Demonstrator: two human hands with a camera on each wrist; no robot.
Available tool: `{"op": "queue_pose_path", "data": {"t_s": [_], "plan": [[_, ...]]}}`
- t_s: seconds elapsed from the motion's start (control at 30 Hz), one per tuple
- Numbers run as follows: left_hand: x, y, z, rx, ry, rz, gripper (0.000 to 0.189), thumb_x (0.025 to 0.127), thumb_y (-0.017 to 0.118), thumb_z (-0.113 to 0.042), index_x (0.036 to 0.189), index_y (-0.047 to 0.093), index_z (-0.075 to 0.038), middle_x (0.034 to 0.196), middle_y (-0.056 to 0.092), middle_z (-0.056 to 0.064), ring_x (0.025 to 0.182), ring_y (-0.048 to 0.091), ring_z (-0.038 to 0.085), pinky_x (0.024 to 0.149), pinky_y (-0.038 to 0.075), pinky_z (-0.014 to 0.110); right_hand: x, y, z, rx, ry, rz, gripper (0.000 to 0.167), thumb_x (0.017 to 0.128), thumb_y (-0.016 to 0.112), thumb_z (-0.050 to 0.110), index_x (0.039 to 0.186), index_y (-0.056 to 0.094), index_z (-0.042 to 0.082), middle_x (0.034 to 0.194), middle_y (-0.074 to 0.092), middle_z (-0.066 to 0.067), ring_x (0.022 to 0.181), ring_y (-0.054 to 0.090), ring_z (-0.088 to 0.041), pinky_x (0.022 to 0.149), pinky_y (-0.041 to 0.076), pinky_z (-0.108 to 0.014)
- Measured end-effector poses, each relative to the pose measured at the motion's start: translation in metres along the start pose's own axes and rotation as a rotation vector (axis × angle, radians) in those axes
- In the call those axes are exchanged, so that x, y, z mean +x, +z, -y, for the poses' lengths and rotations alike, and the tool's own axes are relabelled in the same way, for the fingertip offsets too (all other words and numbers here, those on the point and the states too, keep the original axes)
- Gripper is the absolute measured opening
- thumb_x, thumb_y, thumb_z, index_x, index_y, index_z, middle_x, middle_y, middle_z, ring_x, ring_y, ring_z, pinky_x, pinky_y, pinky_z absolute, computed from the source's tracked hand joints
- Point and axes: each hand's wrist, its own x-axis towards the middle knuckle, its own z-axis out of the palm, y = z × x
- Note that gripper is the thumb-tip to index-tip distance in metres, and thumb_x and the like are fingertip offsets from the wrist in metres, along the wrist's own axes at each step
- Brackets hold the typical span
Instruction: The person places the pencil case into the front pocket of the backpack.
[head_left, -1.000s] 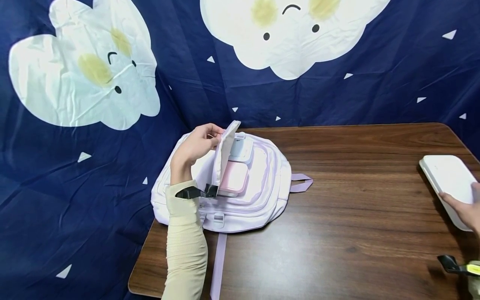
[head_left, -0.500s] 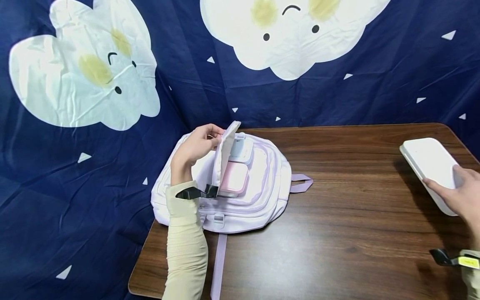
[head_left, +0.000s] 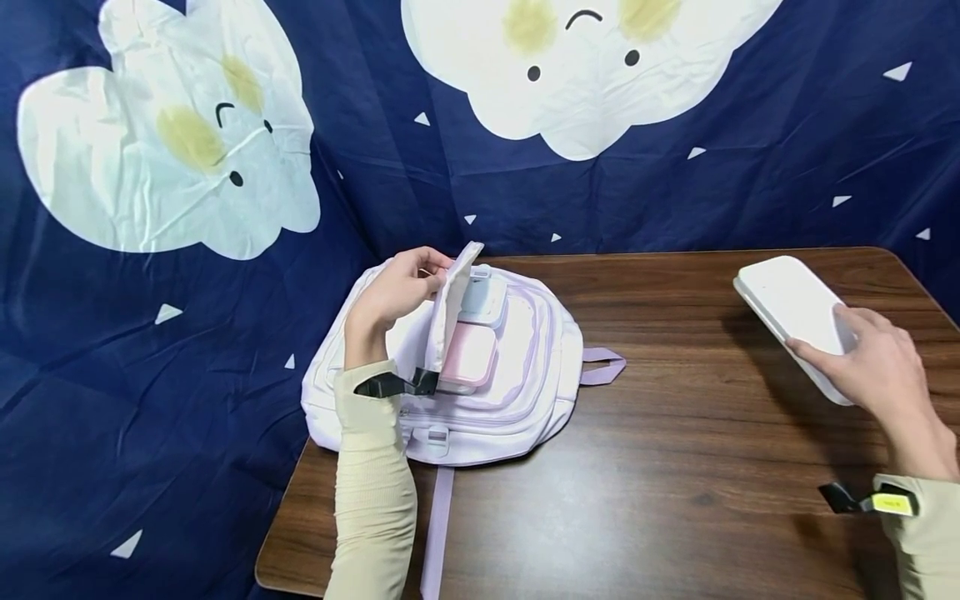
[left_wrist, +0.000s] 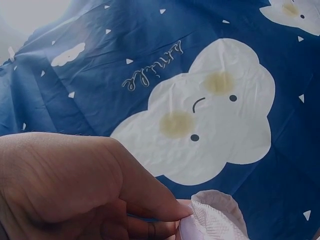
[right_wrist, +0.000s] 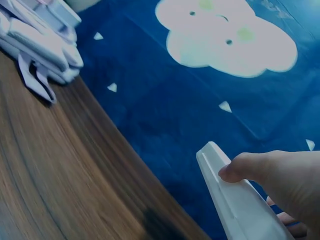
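A white and lilac backpack [head_left: 540,417] lies on the left part of the table. My left hand [head_left: 397,292] pinches the edge of its raised flap [head_left: 448,308] and keeps it upright; the left wrist view shows thumb and fingers on the fabric edge [left_wrist: 215,212]. Right of the flap, a pink-lidded box [head_left: 471,357] and a pale blue-lidded box [head_left: 483,300] sit in the opened pocket, partly covered by the flap. Over the right side of the table, my right hand [head_left: 873,362] grips a long white case [head_left: 791,304] by its sides, held tilted above its shadow.
The brown wooden table [head_left: 675,500] has a dark blue cloud-print cloth [head_left: 360,125] hanging behind and to its left. A lilac loop [head_left: 602,367] sticks out from the bag's right end, and a lilac strap [head_left: 438,533] runs toward the table's front.
My right hand has carried the white case leftward and away from the table's right edge. My left hand and the flap stay nearly still.
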Motion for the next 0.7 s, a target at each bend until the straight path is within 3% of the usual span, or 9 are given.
{"op": "queue_pose_path", "data": {"t_s": [0.13,0.37,0.7], "plan": [[0.0,0.0,-0.001,0.001,-0.002,0.004,0.024,0.095,0.047,-0.002,0.116,0.056,0.006,0.1,0.058,0.015,0.084,0.055,0.018,0.075,0.05,0.027,0.004,0.005,0.017,0.013,-0.059,-0.002,0.082,0.082,0.067,0.046,0.14,0.039,-0.005,0.134,0.04,-0.036,0.112,0.036,-0.061,0.086,0.031,-0.069],[0.001,0.002,-0.001,-0.007,0.009,0.01,0.023,0.094,0.048,-0.001,0.114,0.056,0.006,0.097,0.058,0.014,0.082,0.054,0.016,0.081,0.051,0.042,0.012,0.012,0.047,0.042,-0.125,0.029,0.082,0.08,0.07,0.043,0.14,0.041,-0.003,0.135,0.041,-0.034,0.115,0.036,-0.059,0.086,0.031,-0.068],[0.001,0.003,-0.002,-0.014,0.007,0.013,0.024,0.094,0.048,-0.001,0.115,0.056,0.006,0.097,0.057,0.013,0.082,0.053,0.016,0.081,0.051,0.042,0.02,0.021,0.09,0.072,-0.249,0.009,0.079,0.076,0.074,0.04,0.135,0.046,-0.003,0.132,0.044,-0.033,0.115,0.039,-0.054,0.083,0.034,-0.065]]}}
